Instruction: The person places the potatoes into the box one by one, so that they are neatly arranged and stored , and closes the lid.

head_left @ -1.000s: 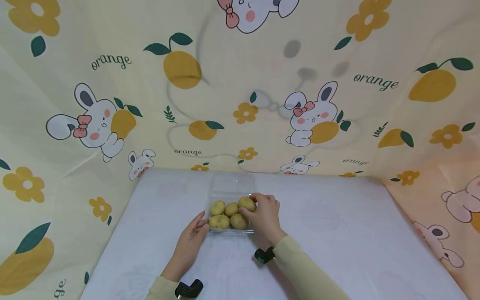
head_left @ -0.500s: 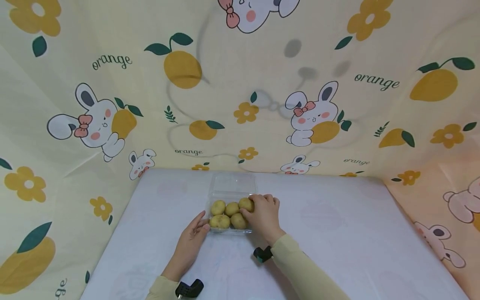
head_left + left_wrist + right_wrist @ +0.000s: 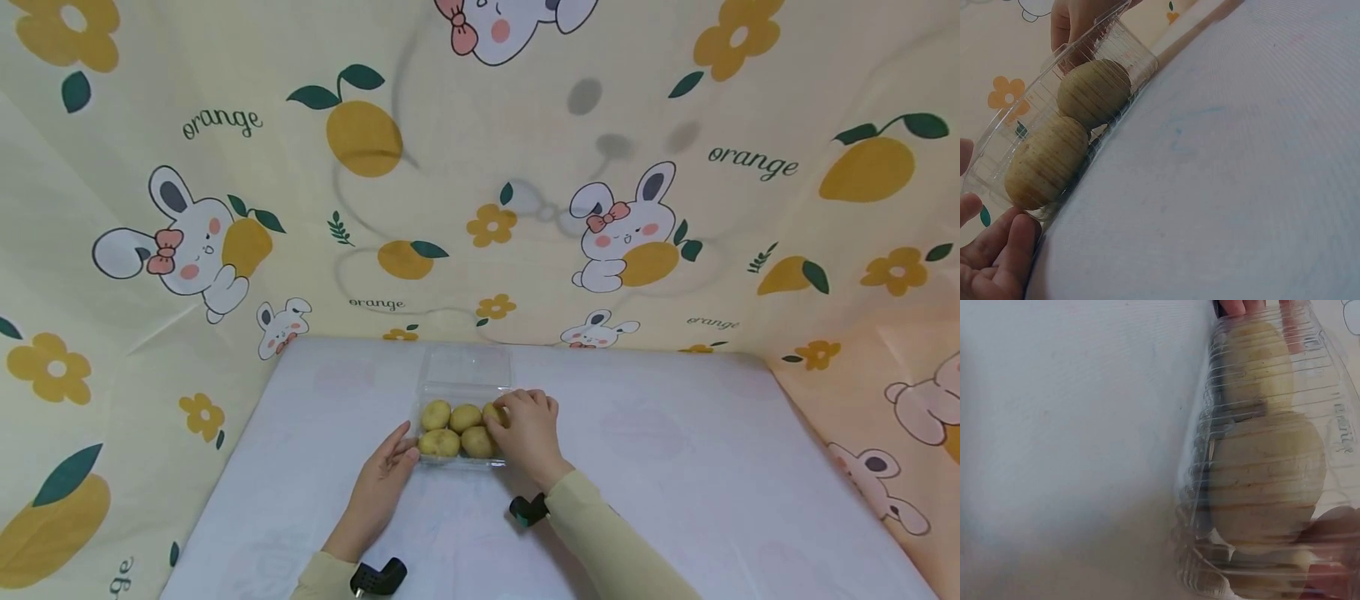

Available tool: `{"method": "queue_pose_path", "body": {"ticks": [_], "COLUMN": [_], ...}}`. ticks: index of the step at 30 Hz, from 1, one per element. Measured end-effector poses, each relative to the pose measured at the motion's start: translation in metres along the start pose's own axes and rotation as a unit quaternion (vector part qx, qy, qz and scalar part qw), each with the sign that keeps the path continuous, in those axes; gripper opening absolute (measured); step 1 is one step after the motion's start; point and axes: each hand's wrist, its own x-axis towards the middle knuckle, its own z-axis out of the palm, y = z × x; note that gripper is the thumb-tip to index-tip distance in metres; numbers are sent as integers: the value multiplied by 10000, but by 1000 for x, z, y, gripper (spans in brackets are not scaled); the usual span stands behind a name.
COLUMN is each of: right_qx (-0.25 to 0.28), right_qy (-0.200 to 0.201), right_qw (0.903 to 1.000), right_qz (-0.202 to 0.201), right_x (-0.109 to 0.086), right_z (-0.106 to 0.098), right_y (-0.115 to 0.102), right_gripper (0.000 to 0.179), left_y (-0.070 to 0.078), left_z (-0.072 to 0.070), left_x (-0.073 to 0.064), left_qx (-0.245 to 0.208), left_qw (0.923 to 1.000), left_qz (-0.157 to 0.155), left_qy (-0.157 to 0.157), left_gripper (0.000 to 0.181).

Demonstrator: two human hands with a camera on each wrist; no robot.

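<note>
Several yellow-brown potatoes sit in two rows inside a clear plastic clamshell box (image 3: pixel 465 464). The right hand (image 3: pixel 534 435) reaches over the box's right side, its thumb and fingers around the back-right potato (image 3: pixel 492 413), which they partly cover. In the front row lie a left potato (image 3: pixel 1047 161) and a right potato (image 3: pixel 1094 94), seen through the ribbed wall in the left wrist view. The left hand (image 3: pixel 384 475) rests its extended fingers against the box's left end. In the right wrist view, the right hand's fingers (image 3: pixel 1335 575) show dimly through the plastic.
The box's clear lid (image 3: pixel 467 367) stands raised behind it. A white cloth covers the table (image 3: pixel 660 467). A patterned curtain (image 3: pixel 450 167) with rabbits and oranges hangs along the back and sides. Each wrist carries a small black camera (image 3: pixel 378 577).
The back-right potato has shifted down and right into the box, with the right hand's fingers following it. The back-middle potato has moved slightly right. The left hand stays in place.
</note>
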Motion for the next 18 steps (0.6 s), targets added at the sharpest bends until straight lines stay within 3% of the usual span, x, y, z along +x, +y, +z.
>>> {"method": "queue_pose_path", "body": {"ticks": [13,18], "right_qx": [-32,376], "right_qy": [-113,-48], "right_qw": [9996,9992], "right_qz": [241,119], "right_x": [2,-1], "right_z": [2,0], "right_y": [2,3], "right_gripper": [22,21], "left_y": [3,3], "left_z": [2,1], "left_x": [-2,-4], "left_qx": [27,83], "left_qw": [9999,9999], "left_qz": [145,83], "left_qy": [-8,6], "left_gripper": [55,57]}}
